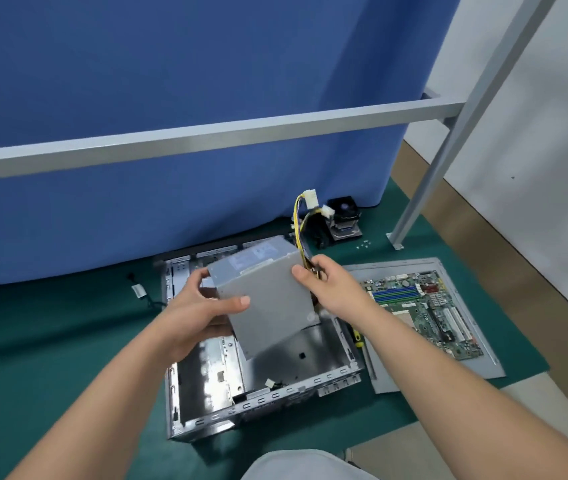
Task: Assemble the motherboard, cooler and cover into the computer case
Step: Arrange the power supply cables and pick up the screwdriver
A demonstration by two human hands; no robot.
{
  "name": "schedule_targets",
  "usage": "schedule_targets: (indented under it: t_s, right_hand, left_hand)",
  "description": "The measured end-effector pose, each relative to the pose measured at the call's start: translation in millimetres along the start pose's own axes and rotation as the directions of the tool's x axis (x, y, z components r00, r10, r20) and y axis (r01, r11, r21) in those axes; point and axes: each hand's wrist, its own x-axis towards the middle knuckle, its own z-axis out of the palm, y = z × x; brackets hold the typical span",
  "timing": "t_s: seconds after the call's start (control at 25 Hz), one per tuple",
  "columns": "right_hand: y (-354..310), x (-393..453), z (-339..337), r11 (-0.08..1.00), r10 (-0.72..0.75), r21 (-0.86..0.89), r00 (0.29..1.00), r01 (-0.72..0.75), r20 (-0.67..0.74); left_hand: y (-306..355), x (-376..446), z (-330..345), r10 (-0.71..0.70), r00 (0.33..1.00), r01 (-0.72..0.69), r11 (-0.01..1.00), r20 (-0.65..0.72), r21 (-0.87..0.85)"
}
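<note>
A: Both hands clamped on a grey power supply box (265,299), held tilted above the open computer case (261,382). Left hand (199,306) wrapped round the near-left corner, thumb pressed flat on the top face. Right hand (327,285) gripping the far-right edge, fingers curled in among the cable bundle (301,223).

B: Beyond the hands?

A: Case lying flat on a green mat (67,341), open side up, bay bare. Motherboard (424,310) to the right, resting on the grey cover (480,365), not yet installed. Cooler (343,220) farther back near a blue curtain (171,98), well apart from the case. Yellow-handled screwdriver (357,337) wedged between case and cover.

B: Risks?

A: Probably loose yellow and black cables snagging on the case rim or getting pinched under the box during lowering. Tilted hold also likely to catch a corner on the sheet-metal wall.

B: Orientation?

A: Long axis of the box running from near-right to far-left, far end raised; cable end pointing away, toward the curtain. Case long axis running toward and away from the wearer.
</note>
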Motion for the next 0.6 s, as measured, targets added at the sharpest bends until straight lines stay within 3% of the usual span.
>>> schedule_targets:
  t_s: [0.12,0.28,0.48,0.6]
  right_hand:
    - [3.8,-2.8,24.5,0.999,0.037,0.031,0.998,-0.038,0.049]
    - [8.5,-13.3,50.5,0.993,0.118,-0.007,0.992,-0.118,-0.039]
    - [21.2,0.0,64.3,0.938,0.282,-0.179,0.954,-0.296,-0.097]
    - [35.9,13.2,66.6,0.911,0.305,-0.263,0.948,-0.318,-0.089]
  left_hand:
    - [-28.9,-2.2,-14.0,0.016,0.999,-0.015,0.999,-0.044,0.036]
    - [-66.4,0.8,-18.5,0.020,0.997,-0.018,0.999,-0.081,0.030]
    - [-99.2,15.7,-5.6,0.058,0.988,-0.011,0.949,-0.142,0.314]
    - [-115.5,28.1,1.1,0.072,0.983,-0.008,0.934,-0.168,0.357]
